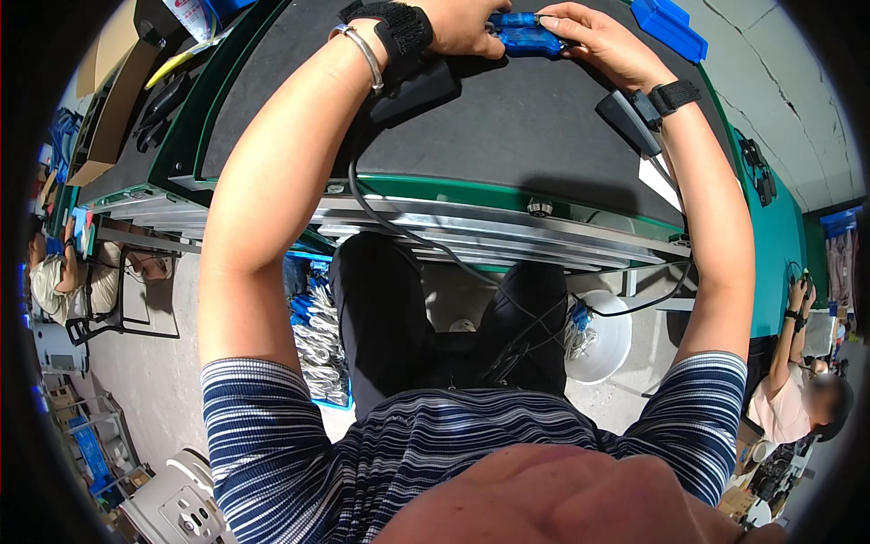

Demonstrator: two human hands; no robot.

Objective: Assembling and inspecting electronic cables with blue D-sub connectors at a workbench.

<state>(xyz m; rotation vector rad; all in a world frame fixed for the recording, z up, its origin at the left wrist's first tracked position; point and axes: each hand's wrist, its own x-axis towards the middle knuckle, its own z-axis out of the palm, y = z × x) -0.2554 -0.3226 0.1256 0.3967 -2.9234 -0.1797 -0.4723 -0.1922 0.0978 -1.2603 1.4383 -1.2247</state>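
At the far side of the dark work surface (507, 118), my left hand (460, 27) and my right hand (612, 43) hold two shiny blue plastic pieces between them. The smaller blue piece (515, 18) lies just beyond the larger blue piece (531, 42), close alongside it. My left thumb and fingers close on their left ends, partly cut off by the upper edge. On the other side, my right thumb and fingers pinch the right ends. What the pieces exactly are, I cannot make out. Each wrist wears a black strap with a cabled black box.
A blue plastic bin (671, 29) stands at the far right. Black cables (435, 247) hang from my wrists across the front rail to my lap. Below are a blue crate of bundled cords (319, 349) and a white bucket (605, 340). Other people sit at both sides.
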